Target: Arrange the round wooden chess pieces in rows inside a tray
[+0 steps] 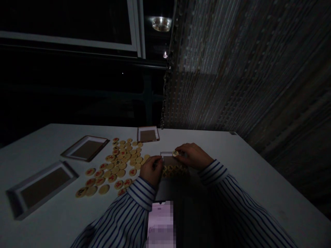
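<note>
In my right hand (195, 155), thumb and fingers pinch a round Chinese chess piece (176, 153) with a dark character, just above an open shallow box (169, 161). A row of chess pieces (175, 168) with dark characters lies inside that box, partly in shadow. My left hand (152, 169) is closed at the box's left edge with the fingers curled. Whatever it may hold is hidden. Left of it, many loose chess pieces (120, 173) are spread over the table, some with red characters, some with dark ones, some blank side up.
Three other shallow trays or lids stand on the white table (258, 186): a long tray (46, 184) at left, a lid (86, 148) behind it, a small tray (148, 135) at the back. A lit phone (159, 217) lies in front. A string curtain (207, 69) hangs behind.
</note>
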`<move>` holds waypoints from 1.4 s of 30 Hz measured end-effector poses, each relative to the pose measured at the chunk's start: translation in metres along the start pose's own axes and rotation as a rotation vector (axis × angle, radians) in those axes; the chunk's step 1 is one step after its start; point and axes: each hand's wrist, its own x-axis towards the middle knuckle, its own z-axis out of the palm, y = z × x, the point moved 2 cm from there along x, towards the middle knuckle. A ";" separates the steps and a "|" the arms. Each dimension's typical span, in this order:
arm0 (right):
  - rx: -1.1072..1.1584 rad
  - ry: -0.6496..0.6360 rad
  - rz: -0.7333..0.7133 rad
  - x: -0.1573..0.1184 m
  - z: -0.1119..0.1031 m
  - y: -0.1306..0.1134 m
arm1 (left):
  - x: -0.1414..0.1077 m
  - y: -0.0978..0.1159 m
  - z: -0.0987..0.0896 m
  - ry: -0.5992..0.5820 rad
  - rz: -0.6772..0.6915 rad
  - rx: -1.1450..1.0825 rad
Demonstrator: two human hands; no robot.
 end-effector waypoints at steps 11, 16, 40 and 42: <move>-0.039 -0.107 0.001 -0.002 0.020 0.013 | 0.001 -0.002 0.001 -0.018 0.014 0.032; -0.076 -0.154 0.014 -0.003 0.027 0.015 | 0.000 0.002 0.000 -0.025 0.046 0.095; -0.080 -0.261 0.074 -0.001 0.030 0.017 | 0.001 -0.004 0.003 -0.036 0.110 0.200; -0.075 -0.262 0.069 -0.001 0.028 0.016 | 0.002 -0.004 0.003 -0.043 0.114 0.199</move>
